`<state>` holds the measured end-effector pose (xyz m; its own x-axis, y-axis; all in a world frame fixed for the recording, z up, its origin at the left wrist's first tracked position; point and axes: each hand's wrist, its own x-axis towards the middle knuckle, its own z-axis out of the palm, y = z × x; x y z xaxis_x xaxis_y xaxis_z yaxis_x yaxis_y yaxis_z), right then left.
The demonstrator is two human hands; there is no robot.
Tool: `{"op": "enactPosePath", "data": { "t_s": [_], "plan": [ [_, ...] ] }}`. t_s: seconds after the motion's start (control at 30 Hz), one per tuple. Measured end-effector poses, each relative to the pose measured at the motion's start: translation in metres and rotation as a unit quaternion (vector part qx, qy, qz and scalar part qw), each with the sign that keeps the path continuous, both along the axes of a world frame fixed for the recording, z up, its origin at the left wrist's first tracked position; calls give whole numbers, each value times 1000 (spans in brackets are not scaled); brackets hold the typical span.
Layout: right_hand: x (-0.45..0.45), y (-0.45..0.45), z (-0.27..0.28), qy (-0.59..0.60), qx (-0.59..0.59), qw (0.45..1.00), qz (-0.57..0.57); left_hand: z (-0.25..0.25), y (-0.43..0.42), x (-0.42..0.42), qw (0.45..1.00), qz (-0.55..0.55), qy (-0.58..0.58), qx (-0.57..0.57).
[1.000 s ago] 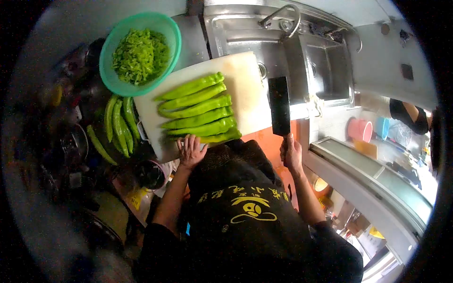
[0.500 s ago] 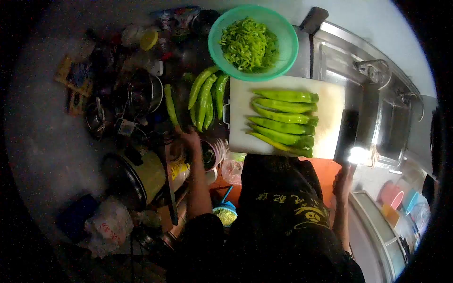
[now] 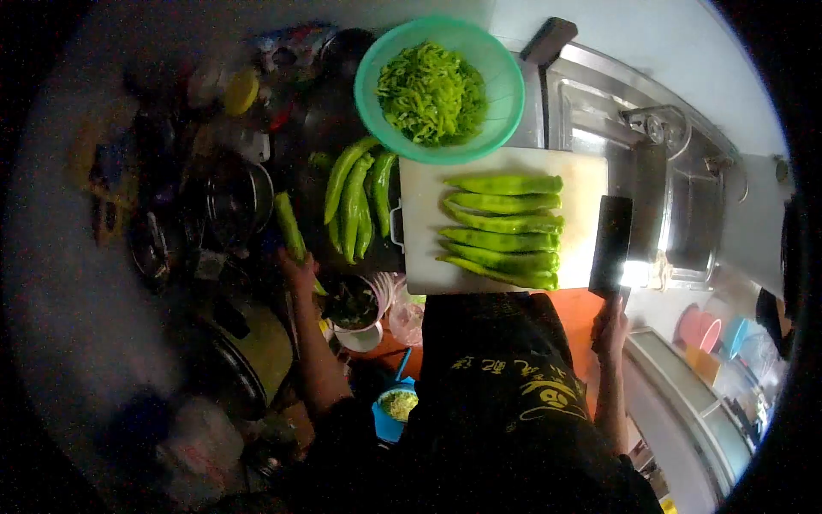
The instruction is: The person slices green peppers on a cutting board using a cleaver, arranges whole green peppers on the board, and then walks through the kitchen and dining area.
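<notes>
My left hand (image 3: 299, 272) is closed around a long green pepper (image 3: 289, 224), left of the cutting board; one end points up and the other shows below the fingers. A cleaver (image 3: 611, 244) is held by its handle in my right hand (image 3: 610, 329), its wide dark blade upright beside the board's right edge. Several green peppers (image 3: 505, 224) lie side by side in a column on the white cutting board (image 3: 586, 184). Another loose group of green peppers (image 3: 353, 206) rests on the dark counter between my left hand and the board.
Behind the board stands a green basin (image 3: 512, 111) holding shredded green pepper (image 3: 432, 94). A metal sink (image 3: 591, 107) is at the right. Pots (image 3: 235, 197) crowd the dim left side. Below my left hand is a bin (image 3: 377, 313) with dark contents; a blue container (image 3: 390, 424) sits lower.
My left hand has shifted left and now grips the pepper further along, with its lower end showing under the fingers. The view has shifted slightly. The cleaver stays in my right hand.
</notes>
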<state>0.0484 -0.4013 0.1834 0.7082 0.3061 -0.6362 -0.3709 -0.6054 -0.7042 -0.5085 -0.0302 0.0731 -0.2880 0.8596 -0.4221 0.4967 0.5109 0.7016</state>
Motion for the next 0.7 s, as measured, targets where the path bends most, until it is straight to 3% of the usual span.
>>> {"op": "enactPosePath", "data": {
  "t_s": [0.1, 0.17, 0.23, 0.27, 0.33, 0.43, 0.53, 0.6, 0.67, 0.7],
  "plan": [
    [-8, 8, 5, 3, -23, 999, -33, 108, -43, 62, 992, -56, -64, -93],
    [1, -17, -24, -14, -57, 998, -11, 104, -61, 80, 974, -123, -147, -120],
    [-7, 16, 21, 30, -64, 997, 5, 59, -70, 103, 926, -189, -306, -110],
    [-1, 4, 5, 40, -50, 998, -1, 57, -68, 140, 922, -298, -244, -30],
    [-2, 9, 4, 16, -51, 999, -9, 75, -48, 229, 858, -480, -101, 150],
    [1, 5, 8, 6, 2, 1000, -17, 63, -25, 336, 772, -569, -17, 281],
    [-3, -11, 16, -10, -14, 999, -30, 16, -10, 398, 693, -605, 83, 383],
    [-3, -32, 13, -10, -37, 999, -16, -19, -8, 420, 705, -605, 137, 343],
    [-4, -46, 1, -3, -5, 998, -58, -22, -3, 431, 728, -604, 172, 276],
    [-5, -48, 1, -3, 3, 998, -55, -37, 8, 427, 751, -590, 147, 256]
  ]
}}
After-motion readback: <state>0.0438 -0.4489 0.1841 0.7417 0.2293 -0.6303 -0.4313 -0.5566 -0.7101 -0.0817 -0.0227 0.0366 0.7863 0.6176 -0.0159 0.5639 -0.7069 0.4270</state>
